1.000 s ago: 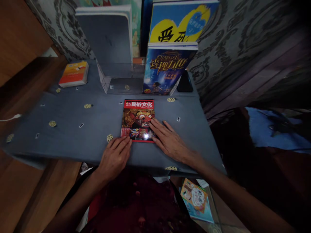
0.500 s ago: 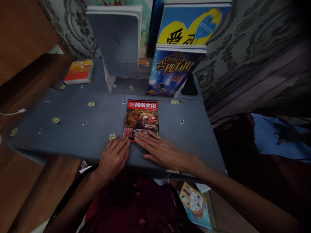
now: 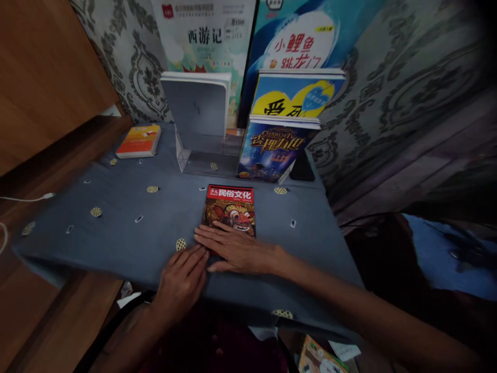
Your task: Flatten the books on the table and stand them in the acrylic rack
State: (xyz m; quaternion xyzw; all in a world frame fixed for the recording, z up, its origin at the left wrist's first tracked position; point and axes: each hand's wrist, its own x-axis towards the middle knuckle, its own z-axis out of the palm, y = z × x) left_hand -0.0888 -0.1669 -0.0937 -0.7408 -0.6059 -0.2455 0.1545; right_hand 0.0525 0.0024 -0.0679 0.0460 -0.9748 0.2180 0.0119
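Observation:
A small book (image 3: 230,209) with a red title band and a red mask on its cover lies on the grey-blue tablecloth in front of me. My right hand (image 3: 243,252) rests flat across the lower part of the cover, fingers stretched toward the left edge. It hides the bottom of the picture. Beside it, my left hand (image 3: 183,277) lies at the book's lower left corner, its fingers extended and close together. The fingertips of both hands nearly meet there. Neither hand is wrapped round the book.
A clear acrylic stand (image 3: 212,161) behind the book holds a dark blue book (image 3: 272,153), a blue-yellow book (image 3: 293,96) and taller books. An orange book (image 3: 139,141) lies at the back left. A black phone-like object (image 3: 302,170) is beside the stand. A white cable (image 3: 27,198) crosses the left side.
My view has tilted up, showing more of the tall books. The right hand has slid left across the cover, toward the left hand, which stays by the lower left corner.

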